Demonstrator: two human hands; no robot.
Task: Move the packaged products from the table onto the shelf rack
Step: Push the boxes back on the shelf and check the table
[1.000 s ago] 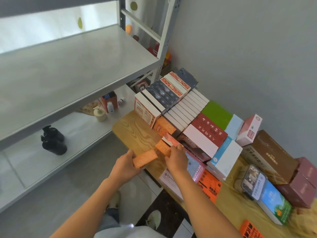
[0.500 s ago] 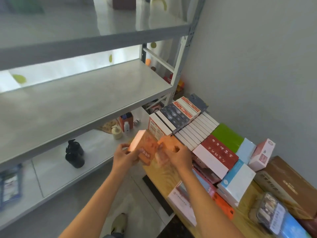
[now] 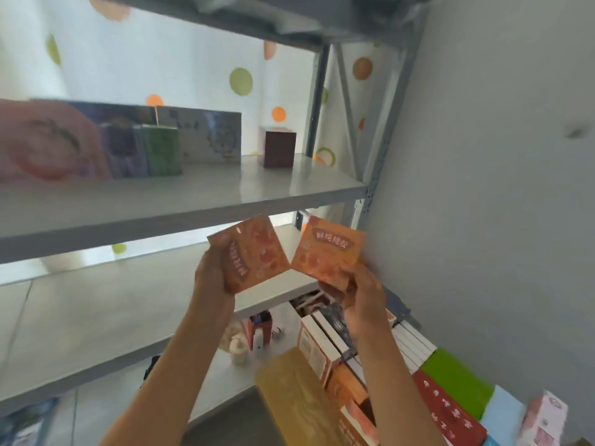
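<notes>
My left hand (image 3: 211,273) grips a flat orange box (image 3: 252,252) by its lower left edge. My right hand (image 3: 362,296) grips a second orange box (image 3: 326,251) from below. Both boxes are raised side by side, almost touching, just under the front edge of a grey metal shelf (image 3: 193,207) of the rack. The wooden table (image 3: 289,391) lies at the lower right with many packaged boxes (image 3: 450,400) in rows on it.
On the shelf above the hands stand a dark red box (image 3: 278,148), a green box (image 3: 161,152) and large blurred packages (image 3: 48,143). A lower shelf (image 3: 96,317) runs behind my forearms. Small bottles (image 3: 257,329) sit on the bottom shelf. A grey wall (image 3: 483,188) closes the right.
Both hands have lifted the two orange boxes from the table up to the height of the upper shelves. The view has tilted upward, so a higher shelf with boxes has come into sight.
</notes>
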